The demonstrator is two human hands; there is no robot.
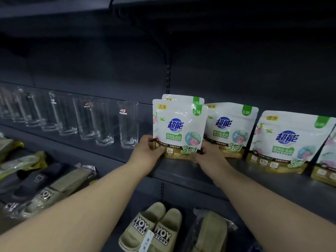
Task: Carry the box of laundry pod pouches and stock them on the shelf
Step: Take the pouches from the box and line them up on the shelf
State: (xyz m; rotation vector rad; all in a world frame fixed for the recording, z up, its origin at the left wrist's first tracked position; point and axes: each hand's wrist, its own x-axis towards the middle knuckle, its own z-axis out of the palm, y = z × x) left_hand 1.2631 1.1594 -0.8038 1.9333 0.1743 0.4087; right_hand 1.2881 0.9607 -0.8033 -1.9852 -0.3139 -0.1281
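A white laundry pod pouch (179, 128) with a blue logo and a brown base stands upright on the dark shelf (181, 171). My left hand (147, 153) grips its lower left corner and my right hand (207, 157) grips its lower right corner. A second pouch (183, 98) stands right behind it, only its top showing. More pouches stand to the right: one (231, 130) next to it, a larger-looking one (289, 140) further right, and another cut off at the frame edge (327, 160). The box is not in view.
A row of several clear drinking glasses (128, 128) stands on the same shelf to the left of the pouches. The lower shelf holds olive slippers (152, 231) and wrapped slippers (54, 190). A dark upper shelf (163, 8) hangs overhead.
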